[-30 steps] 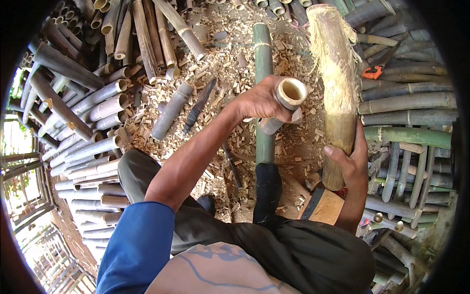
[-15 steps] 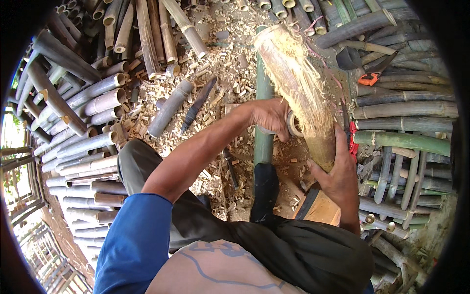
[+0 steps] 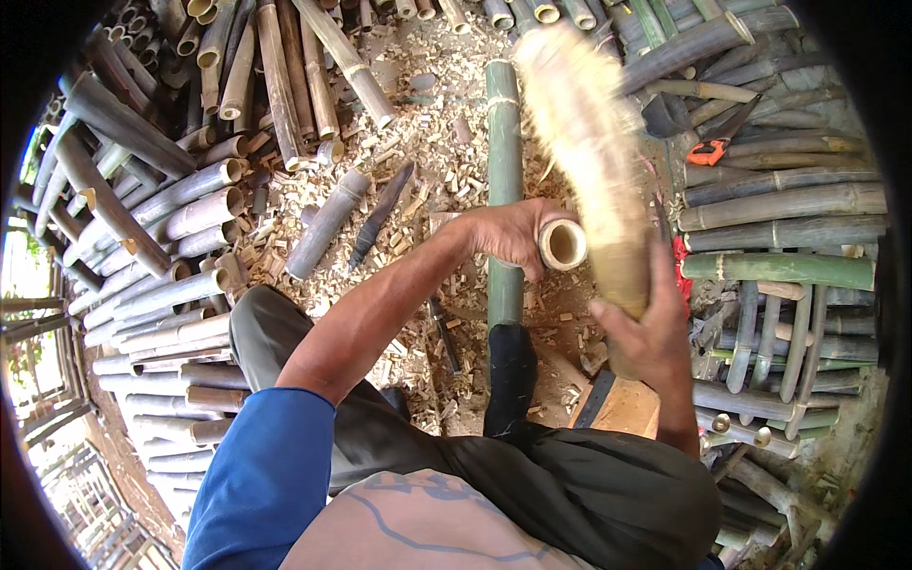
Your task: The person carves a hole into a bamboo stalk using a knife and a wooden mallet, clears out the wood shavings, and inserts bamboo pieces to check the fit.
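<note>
A short pale bamboo tube (image 3: 562,244) is in my left hand (image 3: 521,236), its open end facing up. That hand rests against a long green bamboo pole (image 3: 504,142), which lies lengthwise in front of me. My right hand (image 3: 654,328) is wrapped round the lower end of a thick wooden club (image 3: 591,152) with a frayed, fibrous upper part. Motion smears the club, which stands just right of the tube; whether the two touch I cannot tell. Under the pole's near end is my dark-covered foot (image 3: 509,380).
Wood chips cover the ground. To the left lie a short grey bamboo piece (image 3: 328,224) and a dark-handled knife (image 3: 382,214). Bamboo stacks (image 3: 195,214) line both sides. An orange-handled saw (image 3: 708,152) rests at right; a wooden block (image 3: 627,408) sits by my right forearm.
The club has shifted slightly right, off the tube, and is now blurred. The tube's open end, partly covered before, shows fully. My left hand keeps its hold.
</note>
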`<state>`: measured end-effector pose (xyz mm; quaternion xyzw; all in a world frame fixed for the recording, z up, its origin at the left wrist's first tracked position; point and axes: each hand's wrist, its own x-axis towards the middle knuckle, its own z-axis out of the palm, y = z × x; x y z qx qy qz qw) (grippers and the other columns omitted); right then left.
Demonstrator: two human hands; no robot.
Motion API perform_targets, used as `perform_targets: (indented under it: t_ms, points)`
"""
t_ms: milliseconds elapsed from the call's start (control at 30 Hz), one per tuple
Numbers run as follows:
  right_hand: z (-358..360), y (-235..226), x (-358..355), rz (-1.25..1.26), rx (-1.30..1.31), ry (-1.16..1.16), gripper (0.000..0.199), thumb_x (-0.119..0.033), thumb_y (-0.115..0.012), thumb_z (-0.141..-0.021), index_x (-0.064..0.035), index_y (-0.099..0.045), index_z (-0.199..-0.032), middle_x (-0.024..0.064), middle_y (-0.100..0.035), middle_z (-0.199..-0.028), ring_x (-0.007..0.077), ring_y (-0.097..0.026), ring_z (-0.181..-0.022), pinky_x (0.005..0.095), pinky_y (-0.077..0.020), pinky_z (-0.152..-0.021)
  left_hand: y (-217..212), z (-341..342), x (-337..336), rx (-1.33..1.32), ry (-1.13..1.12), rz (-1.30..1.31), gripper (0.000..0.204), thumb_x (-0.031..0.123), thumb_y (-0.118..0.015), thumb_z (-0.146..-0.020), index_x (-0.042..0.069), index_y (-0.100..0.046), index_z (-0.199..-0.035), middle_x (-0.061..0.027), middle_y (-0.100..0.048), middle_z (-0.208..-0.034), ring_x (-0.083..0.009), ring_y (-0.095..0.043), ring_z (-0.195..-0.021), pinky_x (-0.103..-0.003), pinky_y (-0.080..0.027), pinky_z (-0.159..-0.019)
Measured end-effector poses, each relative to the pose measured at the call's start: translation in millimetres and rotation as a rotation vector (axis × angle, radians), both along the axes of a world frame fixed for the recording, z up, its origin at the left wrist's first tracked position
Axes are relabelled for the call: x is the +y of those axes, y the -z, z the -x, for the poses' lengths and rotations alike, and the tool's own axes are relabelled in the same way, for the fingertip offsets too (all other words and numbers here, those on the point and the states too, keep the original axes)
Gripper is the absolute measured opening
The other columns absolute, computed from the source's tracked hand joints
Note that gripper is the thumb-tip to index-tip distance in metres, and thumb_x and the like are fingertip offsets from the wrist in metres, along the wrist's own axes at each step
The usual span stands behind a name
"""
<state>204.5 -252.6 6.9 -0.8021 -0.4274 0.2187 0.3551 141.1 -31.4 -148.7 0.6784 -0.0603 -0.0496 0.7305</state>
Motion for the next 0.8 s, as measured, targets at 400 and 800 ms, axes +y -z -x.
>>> perform_targets:
  t_ms: [400,800]
  points:
    - [-18,53,-20,-0.081,0.177,0.058,0.079,-0.016,-0.077,-0.083,0.001,-0.038,-0.15,0.0166,-0.063,-0.121,0.0267,-0.065,-0.105,0.0376,-0.0526,-0.094,-22,36,24,0.189,-0.268,-0.785,0.092,0.008,-0.09,-0.067,0.004,-0.047,-0.148,-0.0198,-0.059,-0.137,-0.0391,-0.045,-0.139,-0.05,-0.04,-0.119]
    - [-110,238,-88,-0.148,0.253,0.703,0.073,-0.038,-0.073,-0.094,-0.0017,-0.044,-0.15,0.0125,-0.063,-0.128,0.0272,-0.065,-0.108,0.0416,-0.0539,-0.091,92,221,106,1.325,-0.924,-1.024,0.07,0.027,-0.075,-0.085,0.0,-0.046,-0.143,-0.0236,-0.06,-0.13,-0.0327,-0.062,-0.121,-0.047,-0.054,-0.099]
